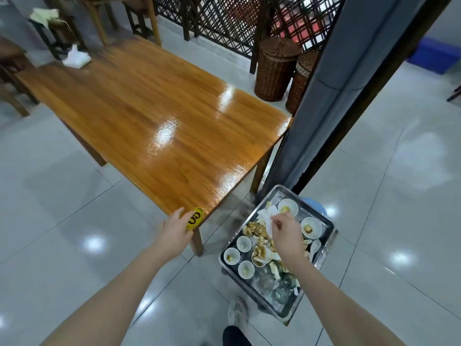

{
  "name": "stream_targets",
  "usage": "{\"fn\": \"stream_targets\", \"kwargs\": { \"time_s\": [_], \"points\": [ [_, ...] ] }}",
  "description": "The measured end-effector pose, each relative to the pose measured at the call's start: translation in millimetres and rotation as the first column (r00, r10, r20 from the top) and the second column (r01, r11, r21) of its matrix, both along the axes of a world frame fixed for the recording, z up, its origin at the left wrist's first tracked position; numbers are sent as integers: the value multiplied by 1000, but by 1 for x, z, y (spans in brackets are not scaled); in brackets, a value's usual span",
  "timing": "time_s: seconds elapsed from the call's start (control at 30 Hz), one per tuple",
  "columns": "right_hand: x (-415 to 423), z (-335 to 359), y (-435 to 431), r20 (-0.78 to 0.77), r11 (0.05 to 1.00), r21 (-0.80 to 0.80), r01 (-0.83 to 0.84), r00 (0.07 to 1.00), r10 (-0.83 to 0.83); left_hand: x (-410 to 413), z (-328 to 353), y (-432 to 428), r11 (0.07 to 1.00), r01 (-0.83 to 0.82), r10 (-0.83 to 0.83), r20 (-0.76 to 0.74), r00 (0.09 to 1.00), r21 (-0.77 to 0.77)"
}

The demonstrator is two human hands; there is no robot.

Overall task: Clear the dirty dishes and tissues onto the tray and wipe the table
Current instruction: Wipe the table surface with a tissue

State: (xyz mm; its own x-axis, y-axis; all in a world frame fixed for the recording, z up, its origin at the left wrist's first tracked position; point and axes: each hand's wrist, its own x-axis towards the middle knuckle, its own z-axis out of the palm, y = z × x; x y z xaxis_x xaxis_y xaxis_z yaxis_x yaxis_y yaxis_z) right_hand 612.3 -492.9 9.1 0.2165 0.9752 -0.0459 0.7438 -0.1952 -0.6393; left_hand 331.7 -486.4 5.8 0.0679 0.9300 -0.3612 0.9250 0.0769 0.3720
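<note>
Glossy wooden table (pixel 149 108), grey tiled floor (pixel 74 196)

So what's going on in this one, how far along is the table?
A person stands at the near corner of the wooden table. The right hand pinches a white tissue over the metal tray, which sits low beside the table and holds small bowls, glasses and food scraps. The left hand rests at the table corner by a yellow label. The tabletop is glossy, with a white crumpled wad at its far end.
</note>
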Motion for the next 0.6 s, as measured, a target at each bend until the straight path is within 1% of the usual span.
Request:
{"fn": "stream_targets", "kwargs": {
  "time_s": [0.13,0.3,0.47,0.6],
  "points": [
    [3,5,-6,-6,1000,5,0,1000,0,-1,4,-22,1000,-25,25,-15,1000,1],
    [23,7,3,9,998,22,-57,998,57,15,12,-30,997,-70,71,-27,997,18],
    [59,-1,27,-24,992,24,-128,991,128,45,9,-27,985,-172,172,-31,985,11],
    [101,1,66,-35,980,21,-200,979,201,84,8,-17,960,-277,279,-51,959,40]
  ]
}}
